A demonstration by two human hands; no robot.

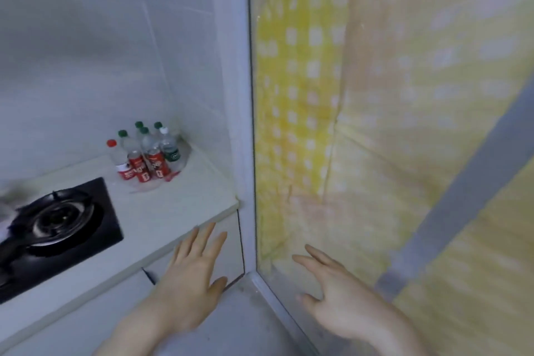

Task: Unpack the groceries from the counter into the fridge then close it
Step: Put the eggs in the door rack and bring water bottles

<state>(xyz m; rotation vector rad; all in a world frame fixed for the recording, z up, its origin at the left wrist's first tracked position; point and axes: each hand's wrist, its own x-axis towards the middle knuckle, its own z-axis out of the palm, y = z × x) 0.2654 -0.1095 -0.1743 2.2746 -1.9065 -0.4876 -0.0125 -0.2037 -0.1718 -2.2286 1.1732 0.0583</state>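
Several plastic drink bottles [147, 153] with green, red and white caps stand bunched in a clear plastic bag in the far corner of the white counter [179, 205]. My left hand [193, 277] hovers in front of the counter's edge, fingers straight and spread, holding nothing. My right hand [332, 295] is held out lower right, fingers spread, empty, in front of a glass panel. Both hands are well short of the bottles. No fridge is in view.
A black gas hob [57, 228] is set into the counter at left. A glass door [375, 124] with a yellow checked curtain behind it fills the right side. White tiled wall [86, 52] behind the counter; cabinet door [199, 257] under the counter; grey floor below.
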